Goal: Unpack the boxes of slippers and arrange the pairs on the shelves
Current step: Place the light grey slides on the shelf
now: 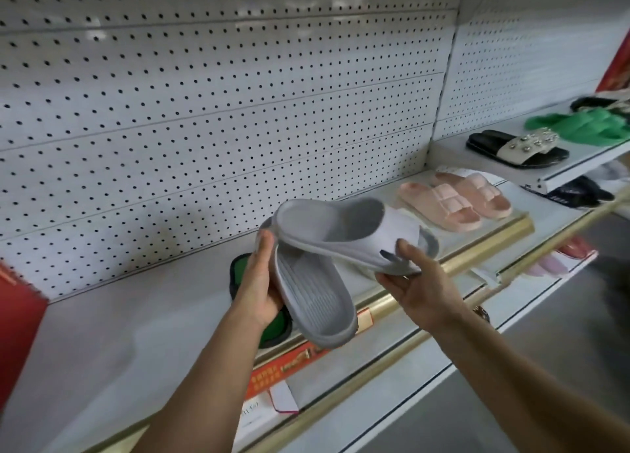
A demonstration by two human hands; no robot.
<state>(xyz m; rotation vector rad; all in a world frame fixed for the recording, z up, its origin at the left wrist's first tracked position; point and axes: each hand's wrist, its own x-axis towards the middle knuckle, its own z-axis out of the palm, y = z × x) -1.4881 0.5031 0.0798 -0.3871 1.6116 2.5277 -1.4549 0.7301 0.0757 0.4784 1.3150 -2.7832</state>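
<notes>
Two grey moulded foam slippers: left hand grips one, right hand grips the other. At two o'clock, two pink ridged slippers sit on the white shelf.

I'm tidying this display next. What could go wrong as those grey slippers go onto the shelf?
The left hand holds the ribbed-sole grey foam slipper directly over a green-and-black slipper; it may land on top. The right hand pinches the other grey slipper only near its edge, so it could slip.

Both hands raised, gripping.
</notes>
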